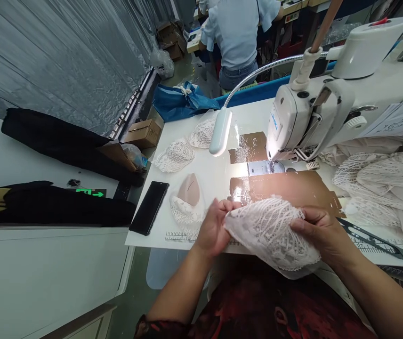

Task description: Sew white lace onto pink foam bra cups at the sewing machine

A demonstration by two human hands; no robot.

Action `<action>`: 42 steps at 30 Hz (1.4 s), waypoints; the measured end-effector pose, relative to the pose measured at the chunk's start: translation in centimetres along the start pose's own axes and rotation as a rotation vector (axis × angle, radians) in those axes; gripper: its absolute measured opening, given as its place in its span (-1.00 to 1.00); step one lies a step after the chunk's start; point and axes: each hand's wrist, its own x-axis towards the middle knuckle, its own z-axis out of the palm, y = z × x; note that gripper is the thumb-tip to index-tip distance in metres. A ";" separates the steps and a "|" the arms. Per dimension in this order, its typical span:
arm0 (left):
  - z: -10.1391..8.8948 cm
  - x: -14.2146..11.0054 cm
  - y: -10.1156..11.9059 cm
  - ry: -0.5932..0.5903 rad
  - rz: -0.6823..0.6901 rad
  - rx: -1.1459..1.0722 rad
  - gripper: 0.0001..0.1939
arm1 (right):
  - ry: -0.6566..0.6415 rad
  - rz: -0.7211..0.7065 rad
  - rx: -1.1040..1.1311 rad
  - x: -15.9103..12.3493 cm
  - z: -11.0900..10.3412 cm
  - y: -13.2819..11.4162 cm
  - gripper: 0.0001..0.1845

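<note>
The cup piece (272,233) is white with lace pattern. The phone (149,208) at the desk's left edge is black. The tape (289,188) is brown.

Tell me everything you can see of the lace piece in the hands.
The white lace piece is rounded and slightly bulging, with a branching openwork pattern and thin, sheer-looking fabric showing along its lower edge. It is held at a slant over the front edge of the table, between the left hand and right hand.
</note>
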 end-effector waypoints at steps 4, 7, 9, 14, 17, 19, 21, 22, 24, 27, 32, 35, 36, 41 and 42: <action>1.4 -1.3 -1.2 -0.131 -0.174 -0.105 -0.32 | -0.017 -0.111 -0.079 0.2 0.8 -0.2 -0.69; 2.9 -1.1 -3.0 -0.077 -0.141 -0.061 -0.48 | -0.066 -0.182 -0.231 0.6 1.4 0.1 -0.72; 3.2 -0.7 -4.0 -0.006 -0.104 -0.067 -0.50 | -0.007 -0.154 -0.148 0.6 1.6 0.3 -0.69; 0.2 -0.8 -3.5 -0.040 -0.127 -0.019 -0.91 | 0.163 -0.179 0.196 0.2 0.5 -0.3 -0.68; -1.6 -1.9 -1.1 -0.039 0.136 0.245 -0.92 | 0.112 -0.158 0.124 -0.2 -0.1 -1.1 -0.68; -1.6 -2.5 0.8 -0.039 0.394 0.515 -0.80 | -0.019 -0.107 -0.015 -0.4 0.1 -1.3 -0.71; -0.8 -2.8 2.3 -0.142 0.439 0.781 -0.31 | -0.182 -0.083 -0.169 -0.6 0.7 -1.4 -0.74; -0.3 -2.9 2.7 -0.213 0.379 0.879 -0.18 | -0.247 -0.087 -0.234 -0.7 1.0 -1.3 -0.75; 0.5 -2.7 2.8 -0.319 0.231 0.973 -0.25 | -0.308 -0.136 -0.340 -0.8 1.6 -1.3 -0.76; 0.7 -2.2 1.9 -0.357 0.169 0.956 -0.58 | -0.256 -0.268 -0.435 -0.8 2.2 -1.4 -0.75; 0.5 -1.9 1.2 -0.392 0.222 0.967 -0.65 | -0.113 -0.369 -0.496 -0.8 2.4 -1.6 -0.70; 0.9 -1.7 1.8 -0.343 0.245 1.035 -0.64 | -0.094 -0.346 -0.524 -0.6 2.6 -1.6 -0.69; 1.1 -1.7 2.0 -0.329 0.250 1.057 -0.67 | -0.097 -0.340 -0.529 -0.5 2.7 -1.6 -0.68; 1.4 -1.1 2.1 -0.314 0.282 1.083 -0.77 | -0.090 -0.323 -0.538 -0.2 2.5 -1.5 -0.67; 1.4 -0.9 1.9 -0.316 0.286 1.068 -0.76 | -0.081 -0.315 -0.544 -0.1 2.4 -1.4 -0.67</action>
